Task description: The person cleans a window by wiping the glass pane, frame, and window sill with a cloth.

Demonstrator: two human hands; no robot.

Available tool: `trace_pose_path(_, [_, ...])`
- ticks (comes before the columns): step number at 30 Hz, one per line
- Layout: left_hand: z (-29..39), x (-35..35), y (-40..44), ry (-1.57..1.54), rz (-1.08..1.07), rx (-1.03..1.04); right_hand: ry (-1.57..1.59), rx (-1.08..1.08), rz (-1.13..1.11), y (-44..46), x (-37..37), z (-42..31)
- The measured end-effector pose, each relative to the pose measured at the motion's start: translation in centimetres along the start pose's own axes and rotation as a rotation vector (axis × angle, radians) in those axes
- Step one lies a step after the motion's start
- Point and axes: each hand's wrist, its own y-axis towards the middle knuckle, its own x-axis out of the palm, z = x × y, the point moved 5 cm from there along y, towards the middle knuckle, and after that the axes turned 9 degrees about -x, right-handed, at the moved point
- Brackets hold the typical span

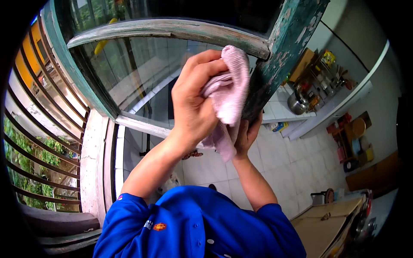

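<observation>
My left hand (195,96) is closed around a crumpled pink ribbed cloth (234,84), raised in front of the window glass (142,69). One end of the cloth hangs down below the fingers, in front of my right hand (246,139). That hand grips the lower part of the window frame (286,56), a wooden upright with peeling green paint; the cloth and the frame hide some of its fingers. A weathered crossbar (172,29) runs across the sash above my left hand.
Curved metal window bars (43,172) and a white-painted sill (92,167) lie at the left. To the right, a metal kettle (297,103) stands on a tiled counter. A wooden shelf (344,142) and a cardboard-coloured cabinet (327,219) stand by the wall.
</observation>
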Motion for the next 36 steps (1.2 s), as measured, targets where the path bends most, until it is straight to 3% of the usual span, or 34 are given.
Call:
trace_pose_path(5, [0.8,2.4,0.2,0.111,-0.192,-0.037,0.083,0.145,0.060,-0.6,-0.6,2.2])
trace_pose_path(7, [0.5,1.2,0.7,0.186,-0.399,-0.179,-0.046,0.055,-0.004,0.1,-0.4,0.8])
trace_pose_path(9, [0.7,0.5,0.5,0.280,-0.332,-0.097,-0.069,0.016,0.018,0.3,0.0,0.1])
trace_pose_path(11, [0.9,0.4,0.1,0.109,-0.136,-0.066,-0.049,0.052,0.055,0.2,0.3,-0.3])
trace_pose_path(12, [1.3,0.5,0.2,0.137,-0.166,-0.011,-0.043,0.080,0.046,-0.1,-0.1,0.3])
trace_pose_path(15, [0.5,1.4,-0.8,0.100,-0.348,-0.097,0.019,0.133,0.041,0.0,-0.2,0.4])
trace_pose_path(16, [-0.4,0.8,-1.1,0.073,-0.420,-0.161,-0.012,0.063,0.016,0.3,0.2,-0.4])
trace_pose_path(20, [-0.3,-0.4,-0.6,0.107,-0.160,-0.091,-0.072,0.001,0.000,0.2,0.0,-0.4])
trace_pose_path(21, [-0.4,-0.1,-0.7,0.124,-0.267,-0.022,-0.098,-0.009,-0.005,0.2,-0.1,-0.5])
trace_pose_path(25, [-0.4,0.2,-2.0,0.119,-0.443,-0.127,-0.027,-0.002,-0.002,0.3,0.4,-0.8])
trace_pose_path(28, [-0.7,-1.1,-1.5,0.175,-0.329,-0.161,0.002,-0.007,0.024,-0.1,0.2,-0.1])
trace_pose_path(31, [0.0,-1.0,-0.4,0.032,-0.158,-0.159,0.027,0.019,0.020,0.0,0.2,-0.4])
trace_pose_path(33, [-0.2,-0.3,-0.4,0.026,-0.207,-0.081,-0.011,-0.011,0.007,-0.1,0.0,-0.5])
trace_pose_path(36, [-0.4,-0.4,-1.3,0.213,-0.568,-0.152,-0.018,-0.012,-0.022,-0.1,0.1,-0.9])
